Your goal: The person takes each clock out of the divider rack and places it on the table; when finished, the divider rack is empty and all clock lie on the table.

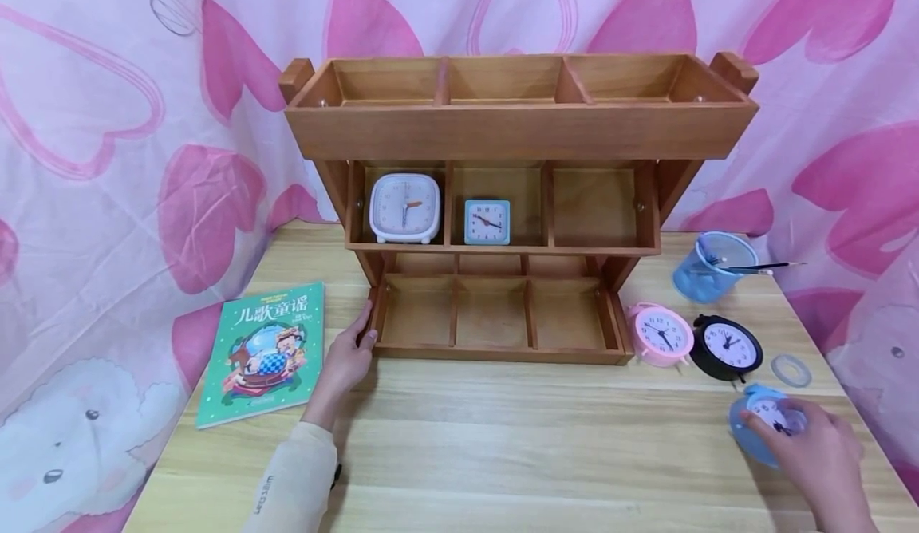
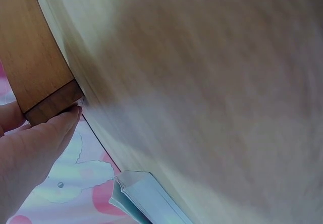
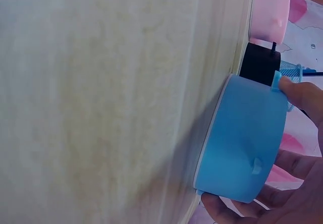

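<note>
A brown wooden shelf (image 1: 459, 134) with three tiers of compartments stands on the table. At its lower left corner, my left hand (image 1: 349, 357) grips the edge of the wood, thumb and fingers on either side of the corner (image 2: 54, 102) in the left wrist view. At the right, my right hand (image 1: 822, 453) holds a round blue alarm clock (image 1: 750, 437), its dial facing up and partly covered by the fingers. From the right wrist view, the fingers curl round the blue clock's body (image 3: 242, 138), which lies close on the tabletop.
A white clock (image 1: 405, 208) and small teal square clock (image 1: 487, 223) occupy the middle tier. Pink (image 1: 662, 335) and black (image 1: 727, 348) alarm clocks, a translucent ring (image 1: 791, 371) and a blue mesh pen cup (image 1: 707, 274) are at right. A green book (image 1: 266, 353) lies left.
</note>
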Available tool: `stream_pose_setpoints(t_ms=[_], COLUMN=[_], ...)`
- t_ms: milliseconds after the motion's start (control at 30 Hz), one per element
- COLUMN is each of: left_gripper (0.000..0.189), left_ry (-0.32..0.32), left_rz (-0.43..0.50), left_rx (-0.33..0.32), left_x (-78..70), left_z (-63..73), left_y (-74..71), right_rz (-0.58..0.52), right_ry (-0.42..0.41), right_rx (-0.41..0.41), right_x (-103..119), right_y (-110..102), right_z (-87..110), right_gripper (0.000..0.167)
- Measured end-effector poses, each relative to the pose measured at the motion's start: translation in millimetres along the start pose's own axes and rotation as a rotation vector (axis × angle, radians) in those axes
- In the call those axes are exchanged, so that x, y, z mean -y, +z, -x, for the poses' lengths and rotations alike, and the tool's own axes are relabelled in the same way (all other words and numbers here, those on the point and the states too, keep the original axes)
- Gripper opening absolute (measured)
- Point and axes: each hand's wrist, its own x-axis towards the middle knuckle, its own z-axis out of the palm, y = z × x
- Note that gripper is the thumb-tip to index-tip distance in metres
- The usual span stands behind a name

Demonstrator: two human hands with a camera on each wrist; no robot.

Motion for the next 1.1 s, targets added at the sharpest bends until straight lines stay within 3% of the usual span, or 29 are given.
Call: stream_pose_setpoints(t_ms=[200, 300, 400, 600, 700, 800, 900, 1100], left_gripper=[0.057, 0.057, 0.057, 0.056, 0.056, 0.056, 0.056, 0.056], left_ry=[-0.01, -0.017, -0.016, -0.001, 0.005, 0.011, 0.023, 0.024], left_rz=[-0.003, -0.005, -0.006, -0.003, 0.002, 0.006, 0.006, -0.002], left_rx=[0.004, 0.003, 0.003, 0.0, -0.005, -0.007, -0.012, -0.009], left_x=[0.5, 0.6, -0.2, 1.1, 2.2, 2.9, 1.8, -1.7], left_z=[-0.4, 0.1, 0.3, 0.4, 0.5, 0.1, -0.3, -0.5], left_y=[-0.7, -0.5, -0.4, -1.4, -1.8, -1.6, -0.7, 1.8], right_rz=[0.005, -0.013, -0.07, -0.245, -0.333, -0.41, -0.446, -0.385], right_ry=[-0.004, -0.11, -0.255, -0.574, -0.78, -0.983, -1.124, -1.201], right_rx=[0.009, -0.069, -0.188, -0.356, -0.366, -0.337, -0.293, -0.143], right_x=[5, 9, 27, 114, 165, 213, 257, 332], right_y=[0, -1, -5, -16, -20, -21, -18, -6], right_z=[1.8, 4.6, 11.9, 37.5, 50.9, 61.3, 66.9, 64.3], right_gripper=[0.088, 0.08, 0.065, 0.043, 0.039, 0.036, 0.033, 0.031])
